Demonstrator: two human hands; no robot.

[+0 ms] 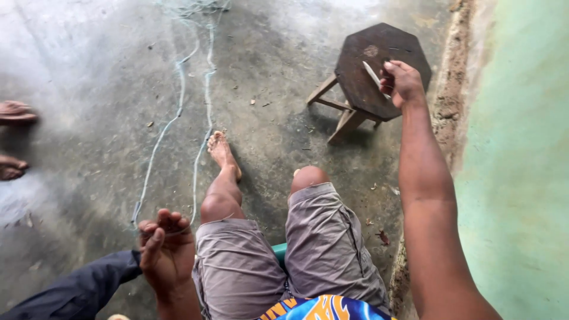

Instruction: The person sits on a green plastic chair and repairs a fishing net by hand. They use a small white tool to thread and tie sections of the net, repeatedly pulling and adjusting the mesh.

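Note:
I sit with grey shorts (323, 237) on, legs stretched over a concrete floor. My right hand (402, 82) reaches out over a dark octagonal wooden stool (379, 53) and grips a thin pale stick-like tool (373, 74). My left hand (167, 249) is low beside my left knee, palm up with fingers curled around thin pale-blue twine (178, 115). The twine runs as two strands away across the floor to a tangle of netting (195, 7) at the top edge.
A green wall (521, 148) with a crumbling base runs along the right. Another person's bare feet (13, 139) show at the left edge. A dark sleeve (77, 290) lies at bottom left. Small debris dots the floor.

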